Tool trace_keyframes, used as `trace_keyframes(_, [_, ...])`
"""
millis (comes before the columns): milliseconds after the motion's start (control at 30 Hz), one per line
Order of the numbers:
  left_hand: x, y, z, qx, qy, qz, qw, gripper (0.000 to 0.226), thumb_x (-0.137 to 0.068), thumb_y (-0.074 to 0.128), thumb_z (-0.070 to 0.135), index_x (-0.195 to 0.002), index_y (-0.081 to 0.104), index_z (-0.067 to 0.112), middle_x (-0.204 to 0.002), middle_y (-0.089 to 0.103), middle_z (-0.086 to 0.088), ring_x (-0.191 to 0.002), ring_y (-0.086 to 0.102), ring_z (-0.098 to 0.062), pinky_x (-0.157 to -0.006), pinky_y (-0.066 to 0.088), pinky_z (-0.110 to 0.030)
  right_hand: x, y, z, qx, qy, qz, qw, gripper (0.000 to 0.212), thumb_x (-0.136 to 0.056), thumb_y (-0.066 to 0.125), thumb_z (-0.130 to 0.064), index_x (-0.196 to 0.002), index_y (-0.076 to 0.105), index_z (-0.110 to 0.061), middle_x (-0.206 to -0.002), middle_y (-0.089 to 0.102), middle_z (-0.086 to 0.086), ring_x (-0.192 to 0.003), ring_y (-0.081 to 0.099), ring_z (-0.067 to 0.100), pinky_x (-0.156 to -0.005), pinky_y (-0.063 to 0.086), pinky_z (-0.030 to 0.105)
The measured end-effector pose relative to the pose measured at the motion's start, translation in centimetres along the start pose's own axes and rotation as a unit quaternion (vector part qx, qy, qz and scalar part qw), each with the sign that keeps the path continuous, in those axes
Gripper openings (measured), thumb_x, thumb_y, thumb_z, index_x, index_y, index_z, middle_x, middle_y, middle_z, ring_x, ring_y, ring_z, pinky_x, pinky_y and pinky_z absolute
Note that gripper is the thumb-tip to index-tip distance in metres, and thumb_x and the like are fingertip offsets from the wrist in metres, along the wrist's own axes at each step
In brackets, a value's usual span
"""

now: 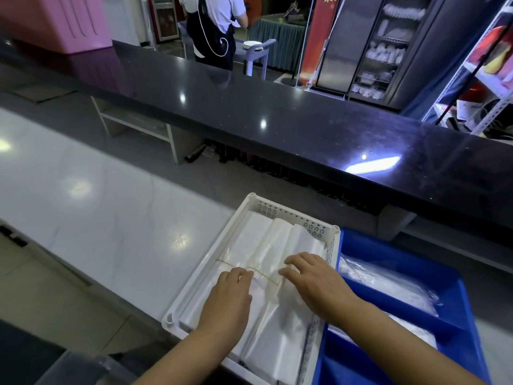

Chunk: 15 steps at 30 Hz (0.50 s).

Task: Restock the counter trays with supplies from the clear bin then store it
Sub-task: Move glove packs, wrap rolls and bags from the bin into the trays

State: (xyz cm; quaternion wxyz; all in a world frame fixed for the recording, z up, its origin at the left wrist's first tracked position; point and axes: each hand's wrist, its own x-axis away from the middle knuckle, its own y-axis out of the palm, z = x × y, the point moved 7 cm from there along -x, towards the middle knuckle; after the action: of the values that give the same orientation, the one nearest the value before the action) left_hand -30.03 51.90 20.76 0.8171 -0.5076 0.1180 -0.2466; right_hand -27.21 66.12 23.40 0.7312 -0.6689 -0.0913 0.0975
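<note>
Seating the bag bundle (266,245) in the white tray (200,273): press it flat. The right hand (313,282) lies spread, holding nothing; the left hand (227,295) curls at the rubber band (262,273), grip unclear. Square edges before releasing. The clear bin (77,368) stands near left.

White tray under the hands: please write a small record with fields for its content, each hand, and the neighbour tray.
white tray: on the pale counter, holds folded plastic bags
rubber band: yellow, around one bundle
left hand: on the banded bundle, grip hidden
right hand: fingers spread, touching the bags
blue tray: right beside it, holds clear plastic packs
</note>
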Motion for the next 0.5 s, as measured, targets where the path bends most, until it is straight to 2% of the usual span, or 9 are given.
trace_keyframes(67, [0.6,0.5,0.2,-0.008,-0.001,-0.024,1.000,0.049,-0.095,0.037,0.010,-0.142,0.027,0.021,-0.146,0.029,0.005,-0.126,0.033,-0.016,-0.102,0.037,-0.026,-0.4,0.0,0.3,-0.002,0.011,-0.002,1.000,0.058,-0.051,0.087,-0.018,-0.103,0.065,-0.030,-0.105,0.068,-0.006,-0.094,0.065,0.012,-0.077,0.053,0.023])
trace_keyframes(133, [0.7,0.9,0.4,-0.020,-0.006,-0.031,0.999,0.054,-0.092,0.039,0.005,-0.142,0.028,0.021,-0.146,0.031,0.005,-0.126,0.034,-0.017,-0.101,0.037,-0.026,-0.9,0.2,0.1,-0.028,0.009,-0.004,1.000,0.049,-0.065,0.082,-0.021,-0.110,0.063,-0.029,-0.111,0.066,-0.005,-0.101,0.063,0.014,-0.082,0.052,0.026])
trace_keyframes(267, [1.1,0.0,1.0,-0.054,-0.013,0.002,0.998,0.052,-0.091,0.040,0.006,-0.139,0.033,0.025,-0.143,0.037,0.005,-0.125,0.036,-0.018,-0.100,0.034,-0.027,-2.4,0.0,-0.7,-0.059,-0.020,0.002,0.998,0.039,-0.084,0.064,-0.019,-0.122,0.057,-0.024,-0.124,0.061,0.001,-0.114,0.055,0.020,-0.094,0.046,0.032])
trace_keyframes(400, [2.6,-0.3,2.6,-0.011,0.007,-0.002,1.000,0.039,-0.095,0.042,0.025,-0.133,0.042,0.032,-0.134,0.044,0.010,-0.120,0.038,-0.011,-0.091,0.038,-0.024,-3.9,0.1,-0.4,-0.125,-0.024,-0.007,0.992,0.038,-0.098,0.039,-0.029,-0.135,0.044,-0.022,-0.141,0.045,0.001,-0.130,0.038,0.018,-0.108,0.030,0.030])
trace_keyframes(500, [3.4,1.0,2.8,-0.016,-0.004,-0.051,0.999,0.044,-0.092,0.047,0.020,-0.133,0.042,0.034,-0.129,0.044,0.008,-0.119,0.040,-0.012,-0.091,0.043,-0.029,-4.7,1.9,-0.4,-0.137,-0.021,-0.078,0.987,0.054,-0.098,0.029,-0.043,-0.146,0.024,-0.019,-0.156,0.021,0.004,-0.144,0.016,0.019,-0.117,0.011,0.030])
